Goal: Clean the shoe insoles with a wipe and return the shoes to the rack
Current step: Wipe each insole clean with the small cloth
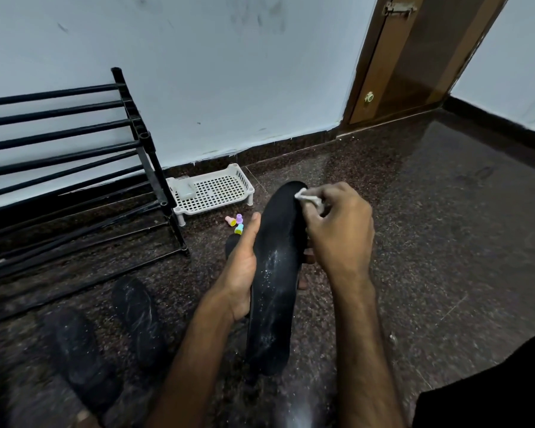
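A long black insole [275, 273] with whitish dusty smears is held up over the floor. My left hand [241, 270] grips its left edge near the middle, thumb along the rim. My right hand [337, 230] pinches a small white wipe [306, 197] and presses it on the insole's far tip. Two more dark, dusty insoles or slippers lie on the floor at lower left, one [136, 316] nearer the middle, the other [81, 353] further left. The black metal shoe rack [74, 168] stands against the wall at left, its bars bare.
A white perforated plastic tray [217, 191] sits by the wall beside the rack, with a pale box in it. Three small pastel toy pieces [237, 223] lie on the dark speckled floor. A brown door [414, 63] is at the back right.
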The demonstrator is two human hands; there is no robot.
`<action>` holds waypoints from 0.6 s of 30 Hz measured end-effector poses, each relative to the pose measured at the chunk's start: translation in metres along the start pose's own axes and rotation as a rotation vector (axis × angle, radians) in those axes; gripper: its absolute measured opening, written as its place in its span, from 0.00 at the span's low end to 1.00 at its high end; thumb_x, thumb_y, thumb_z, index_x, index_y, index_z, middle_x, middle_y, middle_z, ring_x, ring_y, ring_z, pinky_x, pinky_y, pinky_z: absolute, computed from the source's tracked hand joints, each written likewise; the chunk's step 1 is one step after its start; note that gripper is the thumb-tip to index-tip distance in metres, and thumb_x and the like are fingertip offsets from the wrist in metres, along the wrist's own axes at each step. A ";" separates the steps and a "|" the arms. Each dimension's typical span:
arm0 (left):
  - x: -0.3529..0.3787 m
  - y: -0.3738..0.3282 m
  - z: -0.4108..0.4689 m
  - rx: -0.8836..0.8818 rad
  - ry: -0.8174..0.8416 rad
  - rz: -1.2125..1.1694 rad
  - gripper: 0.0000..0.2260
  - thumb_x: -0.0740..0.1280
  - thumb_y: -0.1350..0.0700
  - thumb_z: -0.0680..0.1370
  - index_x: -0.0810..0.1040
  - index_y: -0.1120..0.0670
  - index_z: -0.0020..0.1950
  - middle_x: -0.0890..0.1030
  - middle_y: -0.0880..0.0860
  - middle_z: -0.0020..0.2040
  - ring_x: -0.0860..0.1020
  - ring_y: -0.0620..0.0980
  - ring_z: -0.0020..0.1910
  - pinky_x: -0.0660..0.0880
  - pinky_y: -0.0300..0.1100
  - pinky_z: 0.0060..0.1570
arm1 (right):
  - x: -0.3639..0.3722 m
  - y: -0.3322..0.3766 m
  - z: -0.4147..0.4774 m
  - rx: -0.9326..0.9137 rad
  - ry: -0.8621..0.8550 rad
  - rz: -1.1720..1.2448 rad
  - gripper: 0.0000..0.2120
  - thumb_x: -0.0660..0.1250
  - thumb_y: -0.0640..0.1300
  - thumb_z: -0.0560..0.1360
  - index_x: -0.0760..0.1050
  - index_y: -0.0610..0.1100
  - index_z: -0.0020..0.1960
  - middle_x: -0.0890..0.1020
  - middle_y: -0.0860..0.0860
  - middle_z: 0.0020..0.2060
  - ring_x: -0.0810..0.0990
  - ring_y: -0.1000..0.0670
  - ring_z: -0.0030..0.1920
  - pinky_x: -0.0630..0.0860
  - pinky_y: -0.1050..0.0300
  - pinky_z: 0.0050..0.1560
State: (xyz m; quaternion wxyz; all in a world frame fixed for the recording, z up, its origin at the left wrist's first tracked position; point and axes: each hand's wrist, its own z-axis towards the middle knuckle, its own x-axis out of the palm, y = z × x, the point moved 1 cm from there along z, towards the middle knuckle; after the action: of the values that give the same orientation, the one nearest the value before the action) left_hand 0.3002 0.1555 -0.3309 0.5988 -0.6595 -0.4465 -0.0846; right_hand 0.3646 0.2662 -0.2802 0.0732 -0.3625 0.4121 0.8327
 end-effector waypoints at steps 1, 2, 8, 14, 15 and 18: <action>0.002 -0.001 0.000 -0.005 -0.015 0.012 0.30 0.51 0.36 0.82 0.84 0.57 0.54 0.84 0.58 0.41 0.83 0.53 0.35 0.80 0.49 0.35 | 0.003 0.005 0.002 -0.027 -0.015 0.049 0.07 0.73 0.45 0.75 0.83 0.48 0.53 0.81 0.57 0.50 0.78 0.60 0.45 0.80 0.59 0.51; 0.002 -0.001 0.001 0.000 -0.038 0.018 0.29 0.52 0.36 0.81 0.84 0.56 0.55 0.84 0.58 0.43 0.82 0.54 0.38 0.79 0.50 0.38 | 0.007 0.009 0.001 -0.073 0.048 0.098 0.07 0.73 0.44 0.75 0.83 0.47 0.53 0.81 0.57 0.49 0.79 0.59 0.45 0.80 0.58 0.53; -0.006 -0.001 -0.001 0.012 -0.061 -0.007 0.28 0.52 0.37 0.82 0.81 0.58 0.56 0.83 0.58 0.41 0.81 0.52 0.34 0.79 0.47 0.33 | 0.004 -0.004 -0.005 -0.034 0.243 -0.041 0.05 0.72 0.48 0.75 0.83 0.53 0.51 0.81 0.60 0.48 0.77 0.62 0.40 0.76 0.64 0.42; -0.001 -0.002 0.002 0.026 -0.061 -0.061 0.29 0.53 0.35 0.80 0.83 0.56 0.55 0.83 0.58 0.46 0.82 0.54 0.41 0.78 0.48 0.42 | 0.011 0.008 -0.007 -0.110 0.342 0.130 0.05 0.74 0.45 0.73 0.83 0.50 0.49 0.81 0.59 0.46 0.79 0.60 0.44 0.79 0.57 0.51; -0.004 -0.002 0.001 0.024 -0.067 -0.073 0.30 0.53 0.34 0.80 0.82 0.57 0.55 0.82 0.58 0.45 0.81 0.54 0.41 0.77 0.48 0.42 | 0.010 0.004 -0.010 -0.083 0.454 0.096 0.04 0.74 0.48 0.73 0.83 0.52 0.47 0.82 0.59 0.45 0.80 0.60 0.43 0.79 0.56 0.48; -0.013 -0.001 0.003 0.025 -0.084 -0.021 0.32 0.51 0.34 0.80 0.82 0.60 0.54 0.81 0.61 0.43 0.80 0.56 0.35 0.80 0.48 0.35 | 0.001 -0.008 -0.010 -0.007 0.348 -0.073 0.04 0.73 0.49 0.74 0.82 0.53 0.49 0.82 0.60 0.46 0.78 0.61 0.41 0.76 0.61 0.43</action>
State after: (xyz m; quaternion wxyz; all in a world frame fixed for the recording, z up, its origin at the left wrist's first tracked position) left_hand 0.2902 0.1514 -0.3392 0.5866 -0.6504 -0.4791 -0.0573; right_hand 0.3724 0.2638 -0.2903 0.0299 -0.5161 0.4020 0.7557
